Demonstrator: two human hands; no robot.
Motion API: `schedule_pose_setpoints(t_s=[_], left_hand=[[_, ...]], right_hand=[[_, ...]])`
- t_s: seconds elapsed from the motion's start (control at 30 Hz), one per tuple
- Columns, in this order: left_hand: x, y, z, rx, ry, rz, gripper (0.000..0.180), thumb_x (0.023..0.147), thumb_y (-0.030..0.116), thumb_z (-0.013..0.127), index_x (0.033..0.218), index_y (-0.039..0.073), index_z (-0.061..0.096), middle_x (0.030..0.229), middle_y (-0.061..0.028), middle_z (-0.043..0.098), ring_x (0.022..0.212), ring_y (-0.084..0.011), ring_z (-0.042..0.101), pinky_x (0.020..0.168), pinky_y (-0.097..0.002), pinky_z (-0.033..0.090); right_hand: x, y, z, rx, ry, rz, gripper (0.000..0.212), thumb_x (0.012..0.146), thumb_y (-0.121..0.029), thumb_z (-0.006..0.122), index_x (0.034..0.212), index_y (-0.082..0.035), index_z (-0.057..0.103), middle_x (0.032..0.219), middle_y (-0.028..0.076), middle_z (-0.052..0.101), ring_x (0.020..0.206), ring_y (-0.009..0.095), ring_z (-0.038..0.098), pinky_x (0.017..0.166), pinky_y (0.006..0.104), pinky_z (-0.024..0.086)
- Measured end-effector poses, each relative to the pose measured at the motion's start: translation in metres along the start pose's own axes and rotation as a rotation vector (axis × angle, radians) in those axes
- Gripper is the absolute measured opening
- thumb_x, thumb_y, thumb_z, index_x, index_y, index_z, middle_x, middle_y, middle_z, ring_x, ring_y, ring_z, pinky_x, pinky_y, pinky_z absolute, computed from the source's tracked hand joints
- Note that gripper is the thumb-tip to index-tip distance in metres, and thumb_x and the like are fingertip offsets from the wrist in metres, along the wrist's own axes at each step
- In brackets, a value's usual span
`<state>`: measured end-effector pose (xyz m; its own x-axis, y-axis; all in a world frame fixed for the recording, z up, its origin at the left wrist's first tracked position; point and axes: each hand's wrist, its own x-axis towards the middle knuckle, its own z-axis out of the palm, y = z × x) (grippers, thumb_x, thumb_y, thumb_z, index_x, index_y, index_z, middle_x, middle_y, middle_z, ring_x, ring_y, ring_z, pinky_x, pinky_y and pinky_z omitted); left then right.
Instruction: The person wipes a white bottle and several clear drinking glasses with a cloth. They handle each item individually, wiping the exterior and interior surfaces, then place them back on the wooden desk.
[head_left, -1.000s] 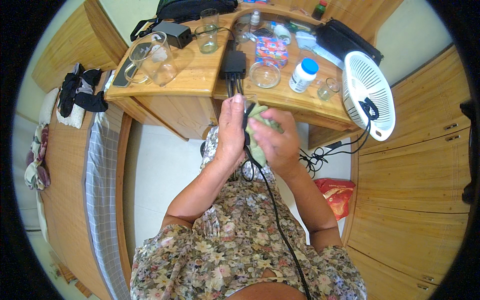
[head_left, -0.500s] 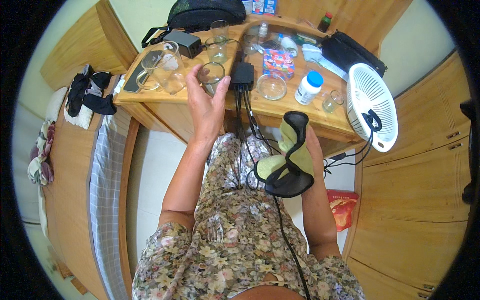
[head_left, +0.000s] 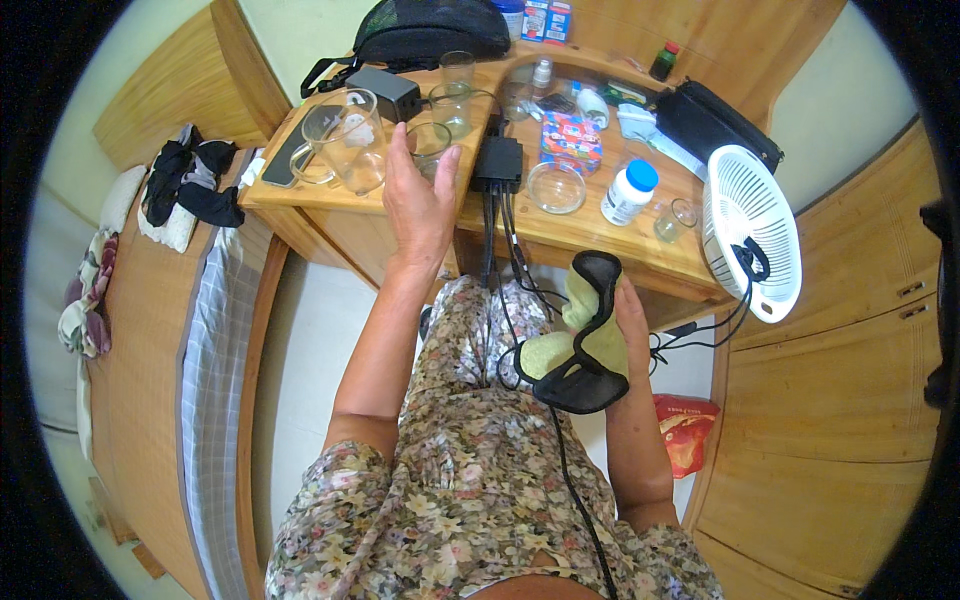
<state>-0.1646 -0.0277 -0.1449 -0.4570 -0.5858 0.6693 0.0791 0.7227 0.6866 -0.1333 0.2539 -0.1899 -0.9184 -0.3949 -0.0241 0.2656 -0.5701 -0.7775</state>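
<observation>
My left hand [head_left: 418, 220] is raised at the table's front edge, thumb and fingers apart. A clear drinking glass [head_left: 430, 136] stands just beyond its fingertips, its lower part hidden by the hand. Beside it on the left are a large clear glass mug [head_left: 345, 145] with a handle and, behind, more glasses [head_left: 453, 108]. Over my lap, my right hand [head_left: 634, 325] grips a yellow-green cloth [head_left: 597, 335] with black edging, bent into folds. The cloth hides most of that hand's fingers.
On the wooden table [head_left: 500, 232] are a black box with cables [head_left: 498, 165], a glass dish [head_left: 556, 189], a white bottle with blue cap [head_left: 630, 193], a small glass [head_left: 675, 220] and a colourful box [head_left: 571, 143]. A white basket [head_left: 752, 235] overhangs the right edge.
My left hand has drawn back slightly from the drinking glass, which was between its thumb and fingers. The cloth in my right hand stays nearly in place. The whole view has shifted a little.
</observation>
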Motion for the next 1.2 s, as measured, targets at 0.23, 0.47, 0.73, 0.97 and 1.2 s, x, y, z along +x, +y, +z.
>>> schedule_pose_setpoints(t_s=[0.23,0.47,0.73,0.97,1.2], left_hand=[[0.002,-0.004,-0.001,-0.009,0.058,0.099,0.075,0.08,0.018,0.084,0.137,-0.011,0.045,0.129,-0.0295,0.057,0.119,-0.0403,0.057,0.1,-0.0437,0.047],[-0.002,0.014,-0.011,0.05,0.155,0.238,0.069,0.08,0.015,0.083,0.136,-0.008,0.048,0.125,-0.0263,0.059,0.119,-0.0391,0.056,0.104,-0.0454,0.043],[0.059,0.058,-0.026,0.233,-0.066,0.459,0.043,0.081,0.018,0.078,0.115,-0.001,0.06,0.114,-0.0187,0.063,0.112,-0.0377,0.057,0.096,-0.0443,0.044],[0.132,0.065,0.004,0.634,-0.577,0.286,0.056,0.085,0.045,0.072,0.115,-0.002,0.066,0.111,-0.0233,0.068,0.101,-0.0418,0.068,0.088,-0.0488,0.055],[0.153,0.048,0.033,0.802,-0.841,0.136,0.06,0.083,0.051,0.072,0.116,0.001,0.07,0.12,-0.0212,0.069,0.112,-0.0367,0.067,0.094,-0.0445,0.054]], right_hand=[[-0.003,-0.001,-0.005,0.017,-0.091,0.02,0.035,0.103,-0.019,0.056,0.132,0.0,0.057,0.123,0.008,0.066,0.107,0.016,0.065,0.092,0.0305,0.052],[-0.001,0.011,-0.012,0.076,-0.025,-0.042,0.037,0.104,-0.023,0.052,0.135,-0.003,0.052,0.122,0.013,0.067,0.1,0.024,0.071,0.077,0.0385,0.063],[-0.002,0.005,-0.023,0.065,-0.075,-0.032,0.039,0.103,-0.025,0.053,0.137,-0.004,0.051,0.119,0.014,0.068,0.096,0.025,0.072,0.072,0.0384,0.063],[-0.007,0.003,-0.025,0.102,0.006,-0.055,0.039,0.104,-0.024,0.053,0.138,-0.005,0.051,0.123,0.014,0.067,0.1,0.025,0.071,0.077,0.04,0.062],[-0.01,-0.001,-0.035,0.098,-0.02,-0.06,0.036,0.103,-0.018,0.055,0.135,-0.002,0.055,0.124,0.012,0.067,0.106,0.022,0.068,0.088,0.0369,0.057]])
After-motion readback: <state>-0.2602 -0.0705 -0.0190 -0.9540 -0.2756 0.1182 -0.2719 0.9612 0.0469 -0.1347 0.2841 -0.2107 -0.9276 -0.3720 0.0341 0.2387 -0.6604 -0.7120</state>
